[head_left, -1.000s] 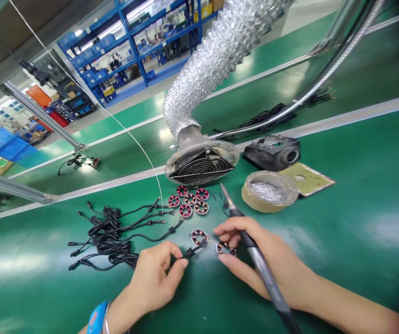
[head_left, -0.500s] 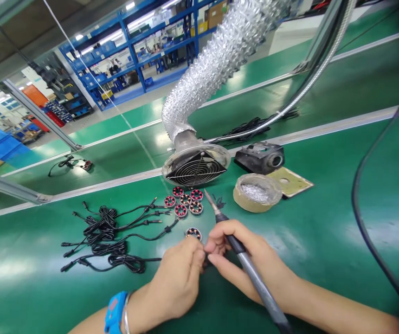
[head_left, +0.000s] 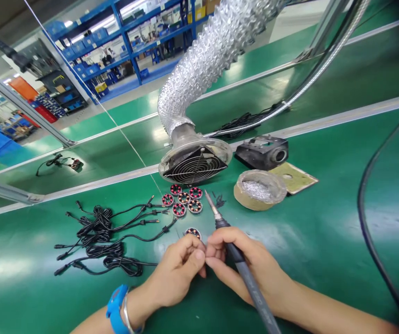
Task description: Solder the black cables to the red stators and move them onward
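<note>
My right hand (head_left: 248,264) is closed around a soldering iron (head_left: 243,264), whose tip points up and away over the bench. Its fingertips meet those of my left hand (head_left: 182,264), which is closed in a pinch. What the left fingers pinch is hidden; a black cable runs in behind that hand from the left. Just beyond the fingertips lies a round ring-shaped part (head_left: 193,233) with copper-coloured spots. Several similar round parts (head_left: 184,198), some with red spots, lie grouped farther back. Small black pieces (head_left: 219,201) rest near the iron's tip.
Several coiled black cables (head_left: 98,227) lie at left. A fume extraction hood (head_left: 196,162) on a silver duct (head_left: 199,69) hangs beyond the round parts. To the right are a tub of silvery shavings (head_left: 260,190), a black iron holder (head_left: 264,153) and a yellowish plate (head_left: 295,177).
My left hand has turned slightly, so its thumb now shows on top. The right hand still grips the soldering iron in nearly the same place. The view has shifted a little.
</note>
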`<state>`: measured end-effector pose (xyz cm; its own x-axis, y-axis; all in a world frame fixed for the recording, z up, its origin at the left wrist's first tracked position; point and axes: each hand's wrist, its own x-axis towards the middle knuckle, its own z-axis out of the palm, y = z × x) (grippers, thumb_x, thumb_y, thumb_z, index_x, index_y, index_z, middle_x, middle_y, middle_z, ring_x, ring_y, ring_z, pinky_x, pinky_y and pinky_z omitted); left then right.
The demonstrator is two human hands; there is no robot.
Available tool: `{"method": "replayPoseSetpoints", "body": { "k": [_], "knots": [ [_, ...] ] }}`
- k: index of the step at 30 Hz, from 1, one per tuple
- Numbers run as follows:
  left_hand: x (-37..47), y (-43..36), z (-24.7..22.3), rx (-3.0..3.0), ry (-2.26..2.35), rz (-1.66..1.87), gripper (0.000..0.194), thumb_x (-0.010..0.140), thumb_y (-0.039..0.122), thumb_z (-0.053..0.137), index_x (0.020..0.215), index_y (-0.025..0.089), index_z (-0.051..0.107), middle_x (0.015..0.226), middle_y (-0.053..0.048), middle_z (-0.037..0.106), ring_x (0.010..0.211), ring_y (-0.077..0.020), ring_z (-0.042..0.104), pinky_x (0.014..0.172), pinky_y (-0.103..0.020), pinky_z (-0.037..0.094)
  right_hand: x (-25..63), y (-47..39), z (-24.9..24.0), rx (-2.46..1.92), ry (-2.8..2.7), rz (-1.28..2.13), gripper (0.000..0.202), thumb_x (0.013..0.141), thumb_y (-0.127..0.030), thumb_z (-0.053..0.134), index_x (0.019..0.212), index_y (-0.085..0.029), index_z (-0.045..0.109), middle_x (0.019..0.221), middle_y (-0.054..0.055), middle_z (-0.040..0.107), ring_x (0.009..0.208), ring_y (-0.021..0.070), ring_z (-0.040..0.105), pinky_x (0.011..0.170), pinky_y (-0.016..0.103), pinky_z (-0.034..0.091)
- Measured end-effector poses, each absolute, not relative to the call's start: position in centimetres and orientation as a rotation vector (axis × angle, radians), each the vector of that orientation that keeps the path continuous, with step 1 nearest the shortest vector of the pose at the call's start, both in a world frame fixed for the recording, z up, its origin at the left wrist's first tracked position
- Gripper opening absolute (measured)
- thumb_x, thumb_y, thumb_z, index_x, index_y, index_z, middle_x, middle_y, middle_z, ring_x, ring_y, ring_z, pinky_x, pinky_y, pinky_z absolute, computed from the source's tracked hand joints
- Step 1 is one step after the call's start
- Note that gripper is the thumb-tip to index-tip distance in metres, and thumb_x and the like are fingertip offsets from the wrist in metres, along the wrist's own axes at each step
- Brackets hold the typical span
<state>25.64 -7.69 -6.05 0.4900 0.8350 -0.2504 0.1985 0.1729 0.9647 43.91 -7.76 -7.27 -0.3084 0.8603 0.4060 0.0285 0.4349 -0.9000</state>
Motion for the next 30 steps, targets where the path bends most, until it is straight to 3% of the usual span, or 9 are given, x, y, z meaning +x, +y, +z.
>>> {"method": "replayPoseSetpoints", "body": {
  "k": [7, 13, 21, 25, 30],
  "knots": [
    [25.7, -8.3, -6.6, 1.360, 1.120, 0.716, 0.031, 0.099, 0.047, 0.044, 0.088, 0.018, 0.049, 0.070, 0.004, 0.044, 0.064, -0.0107, 0.039, 0.061, -0.024, 0.033, 43.5, -8.4, -7.8, -0.976, -1.619, 1.042, 0.026, 0.086, -0.011, 0.058, 0.103, -0.028, 0.046, 0.075, -0.007, 0.065, 0.060, 0.0075, 0.062, 0.059, 0.016, 0.054],
    [25.5, -8.3, -6.2, 1.430, 1.143, 0.593, 0.033, 0.100, 0.049, 0.037, 0.087, 0.020, 0.044, 0.075, 0.004, 0.040, 0.069, -0.0123, 0.035, 0.064, -0.026, 0.031, 43.8, -8.4, -7.3, -0.998, -1.634, 1.029, 0.031, 0.084, -0.011, 0.055, 0.108, -0.027, 0.045, 0.081, -0.004, 0.063, 0.064, 0.0081, 0.063, 0.062, 0.017, 0.055],
    [25.6, -7.9, -6.1, 1.400, 1.105, 0.583, 0.035, 0.099, 0.051, 0.038, 0.084, 0.019, 0.045, 0.080, 0.002, 0.045, 0.076, -0.0137, 0.039, 0.070, -0.027, 0.034, 43.7, -8.5, -7.7, -0.963, -1.626, 1.026, 0.033, 0.083, -0.009, 0.056, 0.109, -0.027, 0.046, 0.088, -0.003, 0.065, 0.066, 0.0072, 0.064, 0.064, 0.017, 0.056],
    [25.7, -7.8, -5.7, 1.445, 1.142, 0.496, 0.034, 0.100, 0.047, 0.036, 0.081, 0.020, 0.044, 0.077, 0.002, 0.044, 0.072, -0.0134, 0.039, 0.067, -0.027, 0.034, 44.8, -7.9, -7.3, -0.936, -1.718, 0.850, 0.034, 0.084, -0.008, 0.054, 0.113, -0.024, 0.049, 0.076, -0.004, 0.062, 0.061, 0.0083, 0.062, 0.062, 0.019, 0.054],
    [26.0, -8.0, -5.4, 1.560, 1.139, 0.393, 0.025, 0.100, 0.036, 0.039, 0.085, 0.020, 0.049, 0.083, 0.000, 0.054, 0.076, -0.0152, 0.047, 0.071, -0.027, 0.039, 44.8, -7.2, -7.1, -0.770, -1.878, 0.674, 0.031, 0.087, -0.006, 0.055, 0.113, -0.022, 0.052, 0.093, 0.003, 0.067, 0.074, 0.0128, 0.060, 0.070, 0.025, 0.051]
  ]
}}
